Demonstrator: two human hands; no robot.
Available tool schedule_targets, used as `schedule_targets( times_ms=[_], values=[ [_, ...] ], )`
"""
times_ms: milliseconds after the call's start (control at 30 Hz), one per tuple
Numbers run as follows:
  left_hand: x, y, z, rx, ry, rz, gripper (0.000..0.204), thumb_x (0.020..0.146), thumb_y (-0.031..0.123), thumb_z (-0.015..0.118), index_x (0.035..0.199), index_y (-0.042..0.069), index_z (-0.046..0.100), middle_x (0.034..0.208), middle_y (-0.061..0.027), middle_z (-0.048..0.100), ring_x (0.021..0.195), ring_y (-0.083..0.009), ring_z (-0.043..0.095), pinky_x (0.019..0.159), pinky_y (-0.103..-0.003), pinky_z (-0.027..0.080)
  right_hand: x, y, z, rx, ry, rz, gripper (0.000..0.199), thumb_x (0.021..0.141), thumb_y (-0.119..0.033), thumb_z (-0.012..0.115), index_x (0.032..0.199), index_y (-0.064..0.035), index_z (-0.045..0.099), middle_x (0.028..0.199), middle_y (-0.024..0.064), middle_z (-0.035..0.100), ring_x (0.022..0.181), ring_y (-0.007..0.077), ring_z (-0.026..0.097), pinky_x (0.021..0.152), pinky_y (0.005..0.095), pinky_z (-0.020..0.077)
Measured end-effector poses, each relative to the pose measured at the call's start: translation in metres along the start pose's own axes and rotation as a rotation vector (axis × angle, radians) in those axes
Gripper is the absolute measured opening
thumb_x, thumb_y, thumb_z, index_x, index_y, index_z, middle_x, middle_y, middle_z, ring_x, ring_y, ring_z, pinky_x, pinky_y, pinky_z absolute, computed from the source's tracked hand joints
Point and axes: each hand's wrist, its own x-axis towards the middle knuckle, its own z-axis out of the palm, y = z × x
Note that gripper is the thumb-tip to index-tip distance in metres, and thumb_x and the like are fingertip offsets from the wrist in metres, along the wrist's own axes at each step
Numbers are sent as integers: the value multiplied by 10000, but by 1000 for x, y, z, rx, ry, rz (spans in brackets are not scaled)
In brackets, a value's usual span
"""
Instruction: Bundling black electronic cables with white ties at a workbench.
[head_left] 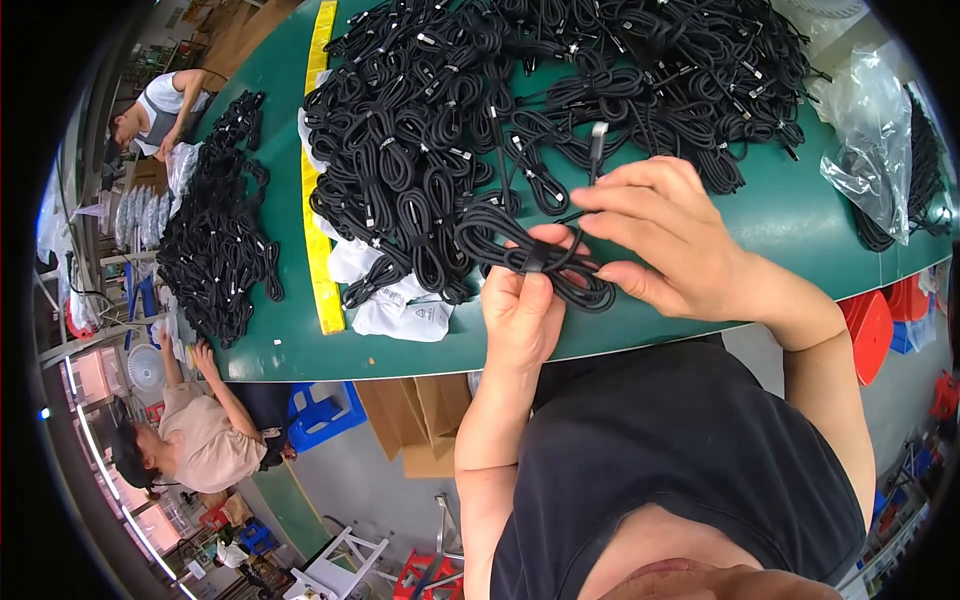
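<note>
Left hand (522, 312): comes up from the lower edge over the near rim of the tabletop (770, 215); its fingers are closed round the middle of a coiled black cable (530, 255), thumb on top at the band that cinches the coil.
Right hand (665, 240): reaches in from the right, just above the left hand; fingers half curled, the fingertips (590, 200) pinching the cable's free end near the coil, the lower fingers touching the coil's right loop.
Cable: a flat figure-eight bundle held between both hands, just above the near edge of the tabletop; loops stick out left and right of the left fist; a grey plug (598, 138) stands up above the right fingertips.
Pile (520, 90): a big heap of like black coiled cables, covering the far middle of the tabletop, just behind the hands.
White bags (405, 312): small flat packets lying under the near left edge of the pile, beside the left hand.
Yellow strip (318, 180): runs across the green tabletop from far to near, left of the pile.
Second pile (215, 230): more black cables left of the strip, well apart from the hands.
Plastic bag (872, 140): clear, crumpled, at the right end of the tabletop, over some cables.
Other people: one person (205, 430) sits at the near left with a hand on the tabletop; another (160, 105) works at the far left.
</note>
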Motion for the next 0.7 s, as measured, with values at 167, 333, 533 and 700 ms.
schedule_targets(
  times_ms=[167,333,533,700],
  values=[
    [-1,1,-11,26,-89,0,499,780,283,675,1119,-37,496,978,-106,565,859,-162,552,762,-270,452,-10,1,5,87,-106,-29,205,667,-125,691,821,-49,580,716,37,485,726,215,483,705,343,377],
    [-5,-8,4,225,40,58,493,734,257,721,1084,-25,517,984,-69,560,874,-131,538,769,-258,439,-8,-13,11,14,-57,-81,171,618,-84,659,735,-51,538,698,38,479,667,194,480,569,299,383],
    [-5,-7,-3,19,135,8,473,795,265,655,1129,-25,489,1003,-61,552,884,-132,540,795,-277,448,-3,-19,14,-188,-58,-18,132,645,-89,616,720,-38,519,678,38,444,584,151,487,446,258,398],
    [-2,-13,-6,25,72,-8,451,836,258,612,1163,-21,475,1001,-54,548,894,-121,524,815,-262,425,-11,-18,17,-87,-134,56,140,656,-49,612,748,-8,514,704,72,452,512,178,513,403,287,430]
  ],
)
